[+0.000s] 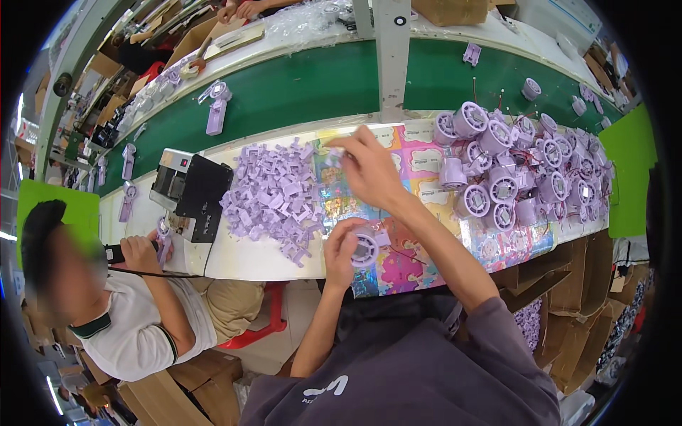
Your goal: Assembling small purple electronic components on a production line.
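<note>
My left hand is closed round a lilac round fan housing, held just above the near edge of the patterned sheet. Its open, spoked face points up, and a thin wire trails off to the right. Farther out, my right hand is raised over the sheet with thumb and fingers pinched. A small lilac plastic piece, slightly blurred, shows at its fingertips. Left of my hands lies a heap of small lilac plastic brackets. On the right, many similar lilac fan housings are piled with wires sticking out.
A black and clear machine stands left of the heap. Beside it a co-worker grips a black tool. A green conveyor belt runs behind the table, carrying some lilac parts. A metal post rises mid-back; cardboard boxes sit below right.
</note>
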Demonstrator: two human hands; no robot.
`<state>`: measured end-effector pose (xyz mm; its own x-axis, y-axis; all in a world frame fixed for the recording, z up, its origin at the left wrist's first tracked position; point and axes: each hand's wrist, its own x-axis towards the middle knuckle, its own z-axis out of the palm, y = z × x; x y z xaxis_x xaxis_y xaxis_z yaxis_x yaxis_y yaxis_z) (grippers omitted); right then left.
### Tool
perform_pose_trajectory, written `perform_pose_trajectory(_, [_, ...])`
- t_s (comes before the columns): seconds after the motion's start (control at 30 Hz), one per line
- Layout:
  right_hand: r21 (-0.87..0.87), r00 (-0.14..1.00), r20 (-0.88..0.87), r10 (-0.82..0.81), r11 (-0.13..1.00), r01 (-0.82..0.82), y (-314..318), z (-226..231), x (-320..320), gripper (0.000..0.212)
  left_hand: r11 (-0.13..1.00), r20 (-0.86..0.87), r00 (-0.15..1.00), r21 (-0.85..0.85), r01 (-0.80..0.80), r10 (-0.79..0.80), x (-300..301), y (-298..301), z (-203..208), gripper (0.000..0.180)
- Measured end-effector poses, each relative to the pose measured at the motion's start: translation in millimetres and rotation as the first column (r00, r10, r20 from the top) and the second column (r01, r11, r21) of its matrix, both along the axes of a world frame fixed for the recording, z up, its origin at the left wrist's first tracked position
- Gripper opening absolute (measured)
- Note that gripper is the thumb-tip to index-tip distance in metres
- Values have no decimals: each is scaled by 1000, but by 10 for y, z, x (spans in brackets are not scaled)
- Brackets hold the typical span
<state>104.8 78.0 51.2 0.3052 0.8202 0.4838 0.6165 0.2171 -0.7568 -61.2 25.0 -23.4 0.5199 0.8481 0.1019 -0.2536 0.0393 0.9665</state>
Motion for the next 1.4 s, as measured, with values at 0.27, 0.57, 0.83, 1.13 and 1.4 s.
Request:
perform_pose_trajectory(0.27, [108,986,-159,56,993,-39,-1072,-156,-81,30,989,36,993,-94,-112,115,6,75,-29,54])
perform_pose_trajectory(0.57, [34,990,-136,38,999,-34,-1406,-337,-116,23,992,28,994,-68,-106,109,33,63,38,45])
perform_pose_trajectory(0.83, [-58,947,-317,-42,998,25,-1417,-345,-187,27,992,-47,991,-17,-128,127,33,65,-10,50])
perform_pose_trajectory(1.13, [-196,773,-630,-72,978,-69,-1413,-388,-209,36,991,-67,989,7,-131,131,44,59,10,47])
perform_pose_trajectory(1.4, [-311,781,-619,-85,939,-145,-1431,-346,-169,36,993,-23,993,14,-117,117,73,38,78,38])
